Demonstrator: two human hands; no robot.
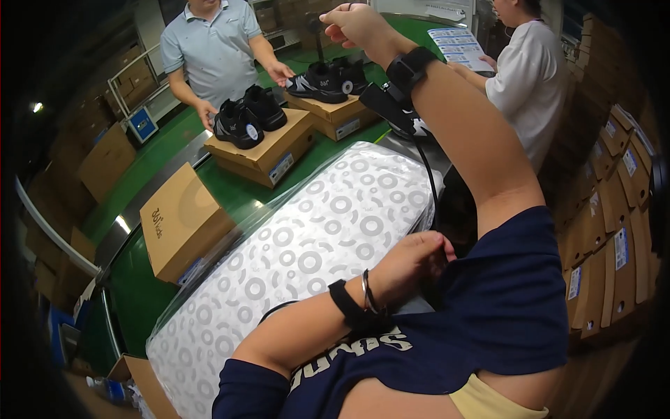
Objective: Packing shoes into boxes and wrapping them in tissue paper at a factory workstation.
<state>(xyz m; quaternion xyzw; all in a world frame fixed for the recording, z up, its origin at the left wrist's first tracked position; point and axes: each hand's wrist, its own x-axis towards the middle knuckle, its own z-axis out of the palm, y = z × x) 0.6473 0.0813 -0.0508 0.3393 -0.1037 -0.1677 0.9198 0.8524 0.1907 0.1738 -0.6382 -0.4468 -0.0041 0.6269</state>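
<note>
My right hand (357,26) is raised at the top middle, its fingers curled together; whatever they hold, if anything, is too small to make out. A black wrist strap (410,68) with a small device sits on that arm, and a black cable (427,171) hangs from it. My left hand (412,260) is closed close to my chest by the navy shirt (502,279), its fingertips partly hidden. Beneath my left forearm lies a large stack of white wrapping paper (279,258) printed with grey rings, under clear plastic.
Black sneakers (244,119) stand on brown shoeboxes (269,150) along the green conveyor (132,314). A closed shoebox (183,223) lies left of the paper. A co-worker (213,49) touches shoes; another person (527,77) holds a printed sheet (459,49). Stacked cartons (614,230) line the right.
</note>
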